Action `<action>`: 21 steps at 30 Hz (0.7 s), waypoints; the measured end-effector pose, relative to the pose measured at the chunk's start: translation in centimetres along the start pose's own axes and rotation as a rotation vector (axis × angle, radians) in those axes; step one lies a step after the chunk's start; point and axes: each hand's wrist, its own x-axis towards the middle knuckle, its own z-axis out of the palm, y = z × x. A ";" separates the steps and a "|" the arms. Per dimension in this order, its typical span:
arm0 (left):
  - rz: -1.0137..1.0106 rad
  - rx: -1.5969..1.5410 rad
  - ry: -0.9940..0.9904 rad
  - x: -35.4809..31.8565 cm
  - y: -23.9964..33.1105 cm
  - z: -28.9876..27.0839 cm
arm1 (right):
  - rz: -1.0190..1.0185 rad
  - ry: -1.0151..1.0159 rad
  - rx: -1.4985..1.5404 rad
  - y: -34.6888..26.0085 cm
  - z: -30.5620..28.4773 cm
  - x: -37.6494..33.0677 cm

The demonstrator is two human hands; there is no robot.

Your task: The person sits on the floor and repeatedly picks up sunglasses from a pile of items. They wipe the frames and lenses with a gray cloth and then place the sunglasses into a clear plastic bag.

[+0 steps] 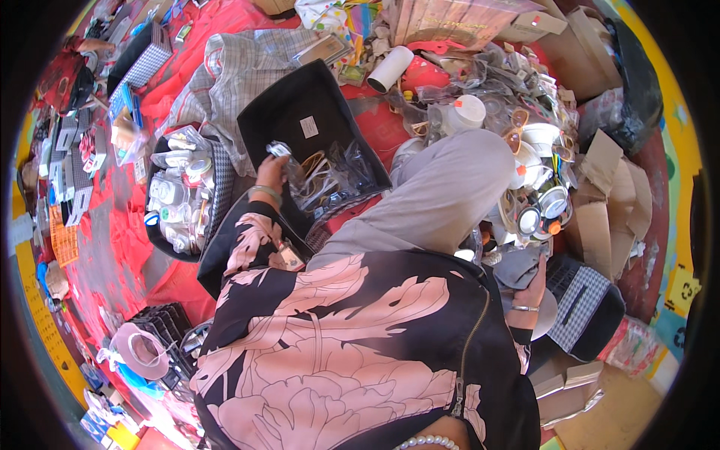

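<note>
Over a red cloth [225, 22] crowded with goods, left hand [272, 171] raised and closed on a clear plastic packet [289, 161], crinkled and glinting, pinched at its upper end above an open black case [300, 112]. Inside that case, more clear bags [341, 176] holding tan-framed glasses [315, 169], heaped just beside the held packet and touching it. Left wrist ringed by a pale bangle [265, 192]; sleeve black with large pink flowers. Right hand [534, 281] low at the right, fingers curled on a grey pouch [521, 266], with a thin bracelet at the wrist; how firmly closed, hard to tell, since the pouch covers the fingertips. Between the two hands, a bent knee in grey trousers [442, 195], blocking sight of much of the ground there. Left of the case, a black checked-lined bin [217, 187] filled with small wrapped jars [180, 195]. Behind the case, a checked shirt [240, 67] and a white tube [390, 69]. Right of the knee, white cups [465, 112], round lenses and sunglasses [514, 135] in a tangle of plastic, then torn cardboard [615, 187]. Near the right hand, a checked black box [581, 304].
</note>
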 end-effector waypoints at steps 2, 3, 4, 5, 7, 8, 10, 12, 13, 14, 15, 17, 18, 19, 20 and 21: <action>-0.107 -0.010 0.040 -0.4 -1.6 2.9 | 0.004 0.031 -0.018 0.1 0.5 -0.4; -0.133 -0.004 0.024 0.4 -3.2 3.9 | 0.022 0.039 -0.034 0.0 1.3 -0.1; -0.190 -0.030 0.006 0.4 -3.5 6.0 | 0.036 0.045 -0.038 0.0 1.4 0.4; -0.209 0.092 -0.042 0.4 -3.1 8.0 | 0.047 0.070 -0.028 0.4 1.1 0.2; -0.115 0.104 -0.098 2.2 -5.5 10.9 | 0.051 0.095 -0.026 1.1 0.5 0.4; -0.099 0.108 -0.096 2.1 -5.8 12.9 | 0.034 0.085 -0.047 0.9 0.6 1.0; -0.159 0.303 -0.130 3.9 -7.9 15.1 | 0.035 0.115 -0.053 1.4 0.5 0.5; 0.335 0.900 -0.345 13.6 -20.3 11.7 | 0.057 0.107 -0.114 0.4 2.9 0.3; 0.273 1.047 -0.250 11.0 -17.6 13.9 | 0.047 0.118 -0.096 1.1 2.3 0.3; 0.100 1.014 -0.053 8.2 -15.0 16.3 | 0.034 0.124 -0.091 1.3 2.1 0.5; -0.064 0.964 0.161 2.7 -8.9 18.8 | 0.040 0.129 -0.075 1.7 1.5 0.5; 0.048 0.917 0.134 1.6 -7.6 18.7 | 0.068 0.137 -0.061 1.9 0.6 0.8; 0.109 0.895 0.118 1.7 -7.2 18.6 | 0.080 0.140 -0.048 2.2 0.0 1.2; 0.142 0.880 0.020 2.6 -8.0 18.6 | 0.070 0.154 -0.067 2.2 -0.1 1.4; 0.174 0.827 -0.032 3.6 -9.5 18.3 | 0.060 0.169 -0.084 2.3 0.0 1.5; 0.234 0.900 -0.090 5.6 -12.3 17.7 | 0.043 0.182 -0.103 2.0 0.3 1.6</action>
